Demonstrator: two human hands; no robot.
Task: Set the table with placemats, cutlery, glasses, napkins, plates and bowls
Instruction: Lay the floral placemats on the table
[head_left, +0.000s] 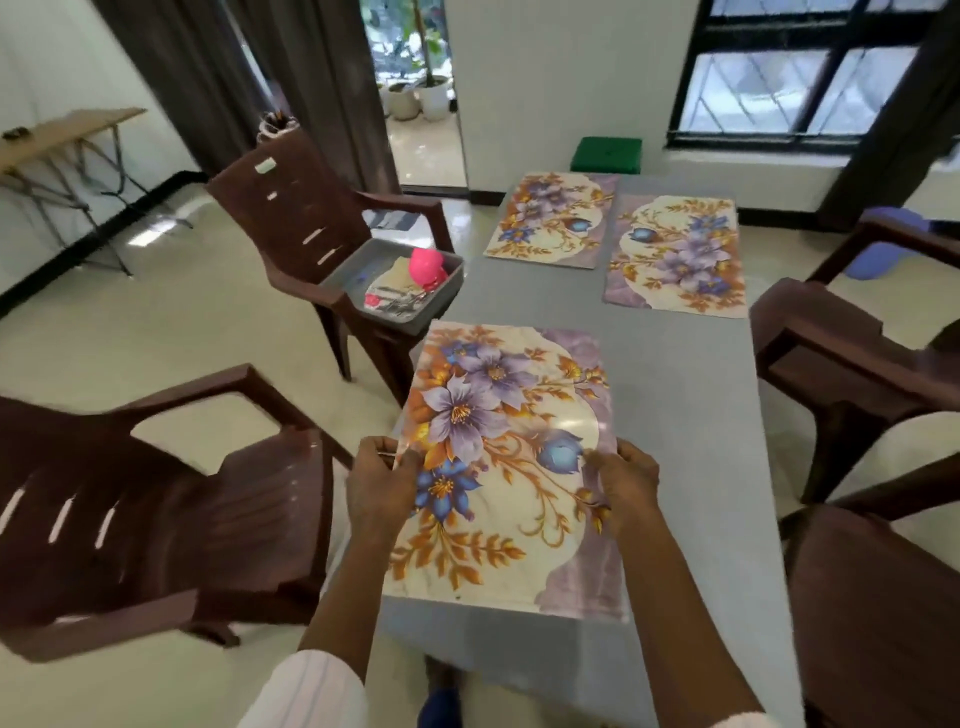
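We've both hands on the glossy rectangular floral placemat (506, 462) — left grip (382, 488) and right grip (626, 486) pinching its long edges, flat on the grey tabletop (685, 415).

Both bare forearms reach forward from the bottom edge, roughly parallel, white sleeves pushed up near the elbows. Left hand (382, 480): back of hand up, fingers curled, thumb and fingertips pinching the left edge of the floral purple-and-orange rectangular placemat (506, 467). Right hand (626, 480): mirrored, back of hand up, fingers curled inward, gripping the same placemat's right edge. Hands sit level with each other at about mid-length of the mat, well apart, one per side. Wrists straight, in line with the forearms. A dark shoe tip shows low between the arms.
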